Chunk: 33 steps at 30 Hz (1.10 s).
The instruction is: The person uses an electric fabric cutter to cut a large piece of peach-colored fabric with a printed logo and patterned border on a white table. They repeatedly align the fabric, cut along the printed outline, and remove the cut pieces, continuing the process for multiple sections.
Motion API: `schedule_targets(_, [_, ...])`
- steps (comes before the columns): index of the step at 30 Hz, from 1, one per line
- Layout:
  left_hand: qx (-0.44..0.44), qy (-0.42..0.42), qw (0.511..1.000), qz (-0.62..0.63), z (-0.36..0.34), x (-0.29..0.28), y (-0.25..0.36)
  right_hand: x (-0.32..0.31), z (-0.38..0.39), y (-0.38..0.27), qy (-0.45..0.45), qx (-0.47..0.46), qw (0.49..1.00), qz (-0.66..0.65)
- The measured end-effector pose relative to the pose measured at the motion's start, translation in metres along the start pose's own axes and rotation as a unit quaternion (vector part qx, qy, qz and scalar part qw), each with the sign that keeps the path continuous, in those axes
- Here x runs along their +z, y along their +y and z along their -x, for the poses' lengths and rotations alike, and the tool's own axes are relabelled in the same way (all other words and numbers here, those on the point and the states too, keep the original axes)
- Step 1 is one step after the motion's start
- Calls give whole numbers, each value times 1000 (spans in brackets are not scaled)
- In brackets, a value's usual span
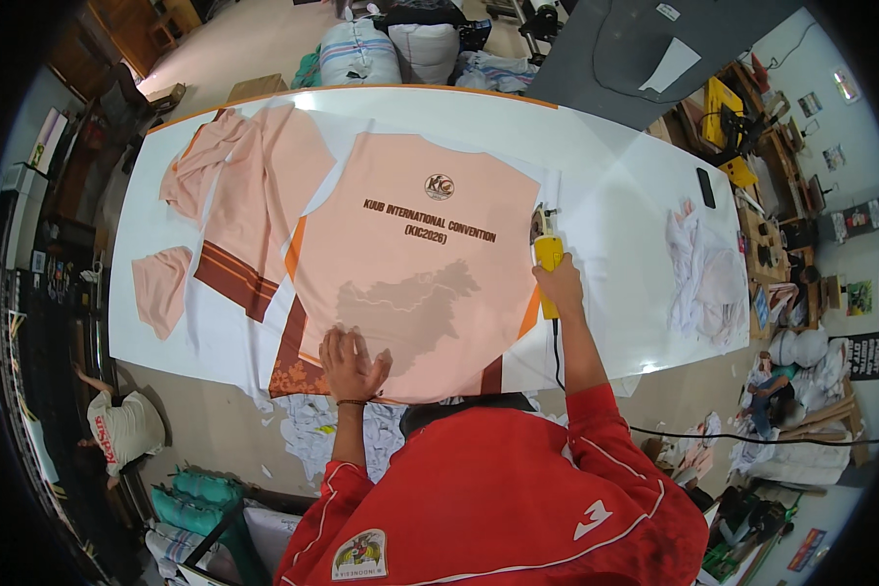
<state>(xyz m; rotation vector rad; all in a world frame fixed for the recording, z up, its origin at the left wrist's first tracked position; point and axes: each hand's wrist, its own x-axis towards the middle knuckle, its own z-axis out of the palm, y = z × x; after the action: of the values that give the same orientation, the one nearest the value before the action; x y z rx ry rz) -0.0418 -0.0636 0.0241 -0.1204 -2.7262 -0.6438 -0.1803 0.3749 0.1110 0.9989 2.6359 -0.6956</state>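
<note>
A peach shirt panel [410,313] with a dark printed logo, lettering and grey map shape lies on the white table [606,264]. My left hand [352,366] rests flat on its lower left part, fingers apart. My right hand [562,283] is closed around a yellow electric hand cutter [549,254], whose metal head sits at the panel's right edge. A black cord runs down from the tool. More peach fabric with maroon and orange bands [239,215] lies to the left, beside a small peach piece [156,288].
Crumpled white-pink fabric [703,283] and a black phone [705,188] lie at the table's right. Sacks [358,54] and a grey surface [645,49] are beyond the far edge. A person [122,425] bends at lower left; another [776,396] is at the right. Fabric scraps cover floor below.
</note>
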Motion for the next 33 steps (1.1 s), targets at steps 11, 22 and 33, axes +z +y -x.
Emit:
schedule_targets(11, [-17, 13, 1000, 5, 2, 0, 2, 1, -84, -43, 57, 38, 997, -24])
schedule_targets(22, [-43, -22, 999, -25, -11, -4, 12, 7, -212, -4, 128, 23, 972, -196])
schedule_targets(33, [149, -110, 973, 139, -72, 91, 103, 9, -45, 148, 81, -20, 936, -341])
